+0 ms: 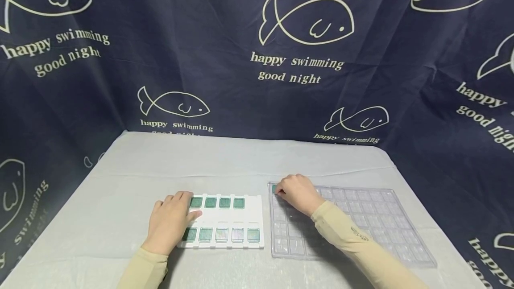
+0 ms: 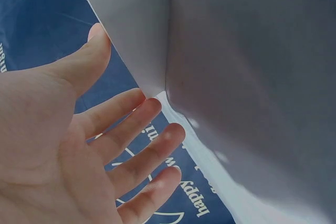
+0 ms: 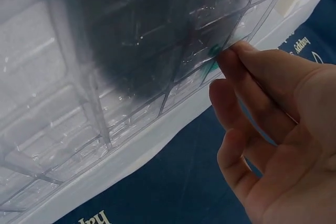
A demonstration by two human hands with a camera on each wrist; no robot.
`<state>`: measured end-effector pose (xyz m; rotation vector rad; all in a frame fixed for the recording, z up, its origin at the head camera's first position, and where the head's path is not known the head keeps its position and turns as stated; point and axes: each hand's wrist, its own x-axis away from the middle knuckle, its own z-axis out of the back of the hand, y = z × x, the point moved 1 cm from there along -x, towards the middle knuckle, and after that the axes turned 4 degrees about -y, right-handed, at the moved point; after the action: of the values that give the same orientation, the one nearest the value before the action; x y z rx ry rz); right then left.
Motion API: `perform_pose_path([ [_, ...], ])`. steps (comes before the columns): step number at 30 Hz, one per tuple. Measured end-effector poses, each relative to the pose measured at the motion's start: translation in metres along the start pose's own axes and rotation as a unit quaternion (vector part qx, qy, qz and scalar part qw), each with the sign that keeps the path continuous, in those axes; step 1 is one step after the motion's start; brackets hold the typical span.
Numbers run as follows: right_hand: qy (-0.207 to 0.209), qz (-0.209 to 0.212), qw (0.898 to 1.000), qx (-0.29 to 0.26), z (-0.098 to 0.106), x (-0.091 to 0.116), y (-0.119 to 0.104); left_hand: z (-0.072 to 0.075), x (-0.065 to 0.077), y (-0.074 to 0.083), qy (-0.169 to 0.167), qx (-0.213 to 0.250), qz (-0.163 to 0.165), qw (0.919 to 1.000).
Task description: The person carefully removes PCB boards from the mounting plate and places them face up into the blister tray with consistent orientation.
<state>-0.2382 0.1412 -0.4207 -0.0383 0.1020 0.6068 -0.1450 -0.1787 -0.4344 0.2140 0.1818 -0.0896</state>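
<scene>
My left hand (image 1: 166,222) lies over the left end of a white holder (image 1: 225,215), its fingers fairly straight against the edge in the left wrist view. Two rows of small green circuit boards (image 1: 238,203) sit on that holder; the hand hides part of its left side. Over the far left corner of a clear plastic compartment tray (image 1: 289,257), my right hand (image 1: 299,193) pinches a small green circuit board (image 3: 211,66) between thumb and index finger. The board is at the corner compartment, mostly hidden by the fingertips.
The holder and the tray lie side by side, a narrow gap between them, on a table with a pale cloth (image 1: 225,155). Dark blue fabric (image 1: 233,57) with fish drawings hangs around the back and sides. My right forearm crosses above the tray.
</scene>
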Motion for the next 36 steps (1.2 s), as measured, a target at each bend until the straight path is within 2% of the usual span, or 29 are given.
perform_pose_path([
  [7, 0.035, 0.03, 0.999, 0.018, -0.001, 0.002, 0.0, -0.001, 0.0, 0.0, -0.001, -0.001, 0.002, 1.0],
  [12, 0.055, 0.035, 0.997, 0.03, 0.001, 0.001, -0.004, -0.001, -0.001, 0.0, -0.007, 0.0, 0.006, 1.0],
  [21, 0.075, 0.064, 0.995, 0.03, 0.011, -0.007, -0.029, 0.0, -0.001, 0.0, -0.012, 0.002, 0.008, 0.9999],
  [29, 0.073, 0.111, 0.991, 0.032, 0.013, -0.015, -0.061, 0.0, -0.001, 0.001, -0.011, 0.005, 0.012, 0.9999],
  [36, 0.039, 0.135, 0.988, 0.062, 0.005, -0.02, -0.082, -0.001, -0.001, 0.0, -0.011, 0.003, 0.011, 0.9999],
])
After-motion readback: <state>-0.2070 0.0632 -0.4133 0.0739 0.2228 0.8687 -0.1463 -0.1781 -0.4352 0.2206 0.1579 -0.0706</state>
